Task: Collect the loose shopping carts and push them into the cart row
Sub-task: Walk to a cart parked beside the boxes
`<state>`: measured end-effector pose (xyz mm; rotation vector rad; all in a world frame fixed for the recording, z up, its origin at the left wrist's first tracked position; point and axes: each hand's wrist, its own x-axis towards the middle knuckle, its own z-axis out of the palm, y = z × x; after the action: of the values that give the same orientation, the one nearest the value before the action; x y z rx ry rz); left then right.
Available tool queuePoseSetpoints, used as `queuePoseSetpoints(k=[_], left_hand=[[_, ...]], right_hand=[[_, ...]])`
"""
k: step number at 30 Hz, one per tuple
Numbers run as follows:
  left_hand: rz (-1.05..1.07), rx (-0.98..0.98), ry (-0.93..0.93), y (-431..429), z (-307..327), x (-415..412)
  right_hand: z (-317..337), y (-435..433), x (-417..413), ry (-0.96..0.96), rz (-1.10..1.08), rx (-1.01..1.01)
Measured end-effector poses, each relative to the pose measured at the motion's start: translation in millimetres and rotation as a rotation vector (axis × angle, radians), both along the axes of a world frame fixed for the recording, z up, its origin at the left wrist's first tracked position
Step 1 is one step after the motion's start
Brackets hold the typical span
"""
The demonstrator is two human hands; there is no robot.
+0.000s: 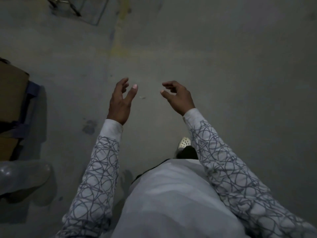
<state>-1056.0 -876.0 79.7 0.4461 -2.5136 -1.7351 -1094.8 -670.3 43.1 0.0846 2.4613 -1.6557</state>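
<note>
Dim concrete floor [223, 66], blurred cart frame [75, 7] far ahead; left hand [121, 102], right hand [178, 98], grip released, empty

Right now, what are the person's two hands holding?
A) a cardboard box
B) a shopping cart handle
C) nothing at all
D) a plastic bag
C: the left hand and the right hand are both raised with fingers curled and open over the bare concrete floor, touching nothing; the cardboard box sits apart at the left edge.
</note>
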Motion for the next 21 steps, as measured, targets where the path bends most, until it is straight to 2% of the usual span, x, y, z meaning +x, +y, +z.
queuePoseSetpoints(k=[6,11,17,21], left_hand=[[0.102,-0.128,0.116,-2,45,-105],[0.156,-0.449,0.216,-43,68,-184],[0.212,-0.471,0.183,-106,23,-298],[0.167,-0.399,0.027,-157,-19,-401]], right_hand=[[-31,-2,-120,-0.218,0.177,0.139],[-56,-32,-192,-0.378,0.375,0.264],[-69,-97,-327,-0.325,0.536,0.345],[-41,-151,-446,-0.221,0.555,0.339]])
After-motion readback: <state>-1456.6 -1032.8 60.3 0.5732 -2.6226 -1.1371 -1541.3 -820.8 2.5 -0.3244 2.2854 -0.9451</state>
